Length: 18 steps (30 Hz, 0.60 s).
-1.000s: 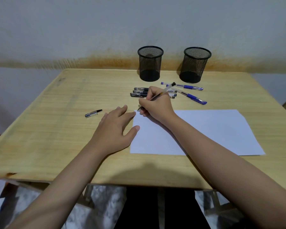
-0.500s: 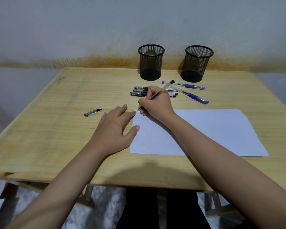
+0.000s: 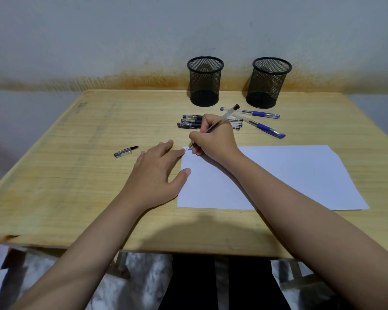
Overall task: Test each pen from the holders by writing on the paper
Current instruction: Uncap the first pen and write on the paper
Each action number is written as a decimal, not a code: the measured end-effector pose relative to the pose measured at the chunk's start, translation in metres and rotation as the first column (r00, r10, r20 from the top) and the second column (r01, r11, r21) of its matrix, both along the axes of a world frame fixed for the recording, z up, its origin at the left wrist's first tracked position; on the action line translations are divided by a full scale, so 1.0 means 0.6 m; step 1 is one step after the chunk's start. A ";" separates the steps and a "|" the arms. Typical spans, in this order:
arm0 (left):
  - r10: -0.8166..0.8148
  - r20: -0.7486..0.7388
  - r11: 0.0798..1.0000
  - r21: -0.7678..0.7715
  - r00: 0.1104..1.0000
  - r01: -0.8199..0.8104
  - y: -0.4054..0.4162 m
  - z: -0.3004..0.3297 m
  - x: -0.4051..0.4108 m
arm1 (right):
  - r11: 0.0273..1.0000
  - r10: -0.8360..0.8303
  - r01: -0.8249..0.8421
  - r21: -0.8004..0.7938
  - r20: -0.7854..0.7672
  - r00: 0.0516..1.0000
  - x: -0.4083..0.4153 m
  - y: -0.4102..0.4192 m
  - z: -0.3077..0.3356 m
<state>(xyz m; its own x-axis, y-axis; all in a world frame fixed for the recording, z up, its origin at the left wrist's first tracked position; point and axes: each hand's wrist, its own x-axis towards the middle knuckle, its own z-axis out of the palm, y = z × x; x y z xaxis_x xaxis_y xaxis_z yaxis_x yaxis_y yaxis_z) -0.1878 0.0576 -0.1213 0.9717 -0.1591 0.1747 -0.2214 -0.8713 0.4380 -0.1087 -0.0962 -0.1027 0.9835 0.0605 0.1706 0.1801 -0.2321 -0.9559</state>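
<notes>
On a wooden table (image 3: pixel 54 175) against a stained wall, a clear pen (image 3: pixel 220 123) is pinched in the right hand (image 3: pixel 213 142), its tip on the far-left corner of the paper (image 3: pixel 289 175) and its long axis slanting up and away to the right toward the two empty mesh holders (image 3: pixel 205 81). The left hand (image 3: pixel 157 175), fingers straight and spread, presses flat just left of the tip, thumb on the sheet's edge, with the loose cap (image 3: pixel 124 151) farther left. Compared with a second ago, both hands sit much the same, but small marks now show at the tip.
</notes>
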 end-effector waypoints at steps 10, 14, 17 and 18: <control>-0.001 0.003 1.000 0.010 1.000 0.001 -0.002 0.002 0.000 | 0.999 -0.052 0.052 0.018 0.005 0.999 -0.001 -0.001 0.000; 0.000 0.002 1.000 0.009 1.000 0.000 -0.003 0.003 -0.001 | 0.999 -0.047 0.047 0.001 -0.011 0.999 0.002 -0.001 -0.001; -0.001 0.000 1.000 0.007 1.000 0.001 -0.002 0.003 0.000 | 0.998 -0.058 0.058 -0.007 -0.002 0.998 0.002 -0.001 0.000; -0.001 0.000 1.000 0.009 1.000 0.001 -0.002 0.004 0.000 | 0.998 -0.059 0.059 -0.001 -0.003 0.998 0.002 -0.001 -0.001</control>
